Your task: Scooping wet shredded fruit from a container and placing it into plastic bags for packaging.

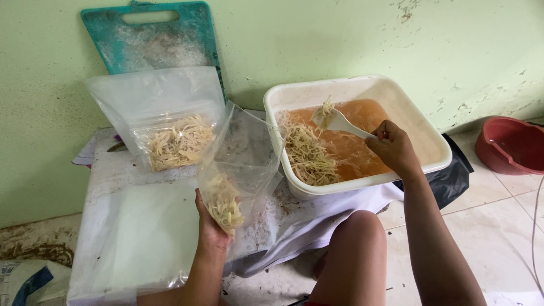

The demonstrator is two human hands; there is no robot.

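Take the white tub (416, 122) as your landmark: a big square basin against the green wall (317, 39), holding orange-brown liquid and a heap of pale shredded strips (309, 156) piled toward its left side.

Left of the tub lies a low white table (113, 187) with a stack of clear plastic sheets (141, 238) on its near end. Behind that, farther left of the tub, a teal cutting board (153, 37) leans upright on the wall. In front of the board stands a filled clear pouch (170, 124), strips settled in its lower half. Right of the tub, well apart on the tiled floor, sits a red basin (510, 144).

Just left of the tub's near corner, your left hand (211, 229) cups a second clear bag (241, 164) from below, fingers wrapped around its bottom where a small clump of strips rests. The bag's long axis tilts up and rightward, its open mouth pointing at the tub's rim.

Over the tub's middle, your right hand (394, 148) is closed around the handle of a white spoon (340, 122). The spoon lies nearly level, bowl pointing left and slightly away, carrying a tuft of strips.
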